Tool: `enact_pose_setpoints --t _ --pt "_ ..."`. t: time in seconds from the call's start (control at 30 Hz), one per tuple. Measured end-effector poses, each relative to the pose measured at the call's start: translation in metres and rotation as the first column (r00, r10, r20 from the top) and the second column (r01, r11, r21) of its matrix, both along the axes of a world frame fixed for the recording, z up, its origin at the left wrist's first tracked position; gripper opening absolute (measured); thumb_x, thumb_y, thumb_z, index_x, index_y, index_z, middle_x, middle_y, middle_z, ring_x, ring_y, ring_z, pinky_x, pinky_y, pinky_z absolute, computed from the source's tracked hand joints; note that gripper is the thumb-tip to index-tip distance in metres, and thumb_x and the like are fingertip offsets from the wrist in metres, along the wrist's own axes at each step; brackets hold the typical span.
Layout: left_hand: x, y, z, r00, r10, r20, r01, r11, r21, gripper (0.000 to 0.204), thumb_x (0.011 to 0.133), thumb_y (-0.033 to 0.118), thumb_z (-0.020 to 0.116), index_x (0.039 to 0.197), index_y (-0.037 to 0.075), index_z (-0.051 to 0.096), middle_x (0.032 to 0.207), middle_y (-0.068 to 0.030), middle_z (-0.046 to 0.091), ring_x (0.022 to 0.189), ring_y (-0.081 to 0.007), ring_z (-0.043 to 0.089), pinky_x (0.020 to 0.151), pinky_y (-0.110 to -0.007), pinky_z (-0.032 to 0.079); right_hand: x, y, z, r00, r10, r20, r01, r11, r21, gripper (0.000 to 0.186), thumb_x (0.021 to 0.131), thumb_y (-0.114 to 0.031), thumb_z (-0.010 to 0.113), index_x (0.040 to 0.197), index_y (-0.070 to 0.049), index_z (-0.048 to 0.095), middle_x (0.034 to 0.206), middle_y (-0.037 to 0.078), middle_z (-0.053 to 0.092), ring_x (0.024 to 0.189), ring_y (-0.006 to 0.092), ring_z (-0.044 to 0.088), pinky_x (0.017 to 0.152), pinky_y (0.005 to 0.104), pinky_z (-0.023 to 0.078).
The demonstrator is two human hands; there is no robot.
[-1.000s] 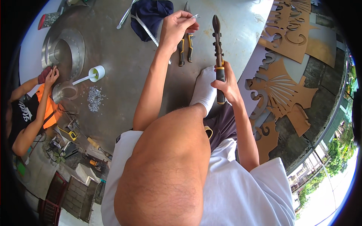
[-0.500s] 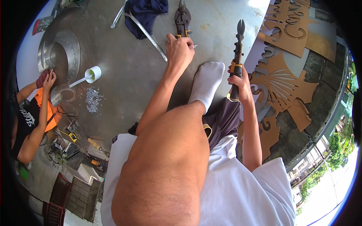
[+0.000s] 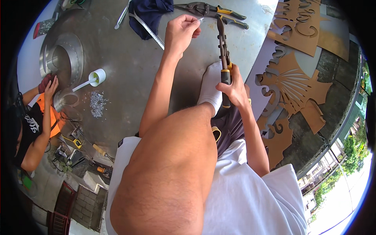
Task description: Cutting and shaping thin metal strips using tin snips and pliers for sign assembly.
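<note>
My right hand (image 3: 234, 88) is wrapped round the black-and-yellow handles of a pair of metal snips (image 3: 224, 51), whose dark jaws point away from me and look closed. Between thumb and fingertips, my left hand (image 3: 182, 33) pinches a small pale sliver (image 3: 201, 20), perhaps sheet metal. The snips' jaw tips are to the right of that sliver, apart from it. Beyond my hands, a second pair of snips (image 3: 211, 10) lies sideways on the metal-topped table (image 3: 129, 74), handles to the right. My raised knee and socked foot (image 3: 211, 84) rest between my arms.
At the left a co-worker's hands (image 3: 49, 86) touch the table beside curved metal rings (image 3: 74, 58). Nearby are a white cup (image 3: 97, 77) with a stick and a pile of metal clippings (image 3: 98, 103). A dark blue cloth (image 3: 147, 15), a steel ruler (image 3: 147, 29) and cut-out brown panels (image 3: 295, 86) lie around.
My left hand has left the second snips, which now lie turned sideways, and moved farther away with the sliver. My right hand has brought its snips leftward, over my foot.
</note>
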State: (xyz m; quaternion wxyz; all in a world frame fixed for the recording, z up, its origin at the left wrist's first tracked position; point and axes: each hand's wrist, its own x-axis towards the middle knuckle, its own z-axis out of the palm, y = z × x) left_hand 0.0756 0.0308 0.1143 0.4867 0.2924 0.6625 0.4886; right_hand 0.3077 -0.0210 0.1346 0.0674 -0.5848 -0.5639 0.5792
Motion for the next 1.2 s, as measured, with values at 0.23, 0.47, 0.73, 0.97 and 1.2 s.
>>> enact_pose_setpoints --t 0.23,0.47,0.73,0.97,1.2 --pt "-0.009 -0.017 0.013 0.993 0.045 0.113 -0.049 0.998 0.031 0.015 0.095 0.009 0.065 0.103 -0.003 0.067 0.089 -0.0098 0.073 0.08 -0.0163 0.071 0.077 -0.031 0.06 -0.024 -0.014 -0.006 0.983 0.136 0.121 -0.164 0.952 0.259 0.093 0.058 -0.031 0.079 0.131 0.012 0.04 0.121 0.03 0.053 0.114 0.0447 0.054 0.099 0.0488 0.044" --pt "-0.018 -0.026 0.013 0.962 0.055 0.266 -0.057 0.998 -0.001 0.017 0.094 0.008 0.064 0.105 -0.005 0.066 0.093 -0.0143 0.073 0.085 -0.0209 0.073 0.082 -0.033 0.061 -0.027 -0.017 -0.007 0.976 0.133 0.17 -0.175 0.948 0.264 0.094 0.057 -0.03 0.079 0.132 0.012 0.039 0.121 0.028 0.052 0.114 0.0428 0.052 0.098 0.0486 0.043" --pt "-0.02 -0.031 0.004 0.946 0.065 0.319 -0.063 0.998 -0.015 0.017 0.093 0.008 0.065 0.104 -0.006 0.068 0.094 -0.0141 0.073 0.086 -0.0204 0.073 0.081 -0.031 0.061 -0.027 -0.017 -0.001 0.947 0.113 0.302 -0.219 0.912 0.346 0.089 0.058 -0.027 0.082 0.126 0.012 0.042 0.118 0.026 0.053 0.113 0.0421 0.051 0.098 0.0485 0.042" --pt "-0.017 -0.03 0.003 0.932 0.093 0.35 -0.104 0.994 0.013 0.014 0.092 0.005 0.066 0.098 -0.008 0.068 0.089 -0.0158 0.073 0.08 -0.021 0.073 0.076 -0.03 0.063 -0.022 -0.017 -0.001 0.973 0.098 0.21 -0.161 0.937 0.31 0.081 0.06 -0.025 0.082 0.121 0.012 0.045 0.106 0.028 0.063 0.095 0.0433 0.064 0.087 0.0457 0.051" --pt "-0.018 -0.031 0.006 0.978 0.04 0.206 -0.033 0.999 -0.033 0.016 0.091 0.008 0.067 0.099 -0.005 0.07 0.088 -0.0125 0.073 0.08 -0.0201 0.073 0.079 -0.031 0.061 -0.023 -0.012 0.017 0.972 0.185 0.148 -0.195 0.979 0.058 0.059 0.062 -0.026 0.076 0.105 0.01 0.058 0.084 0.022 0.068 0.077 0.0374 0.066 0.077 0.042 0.052"
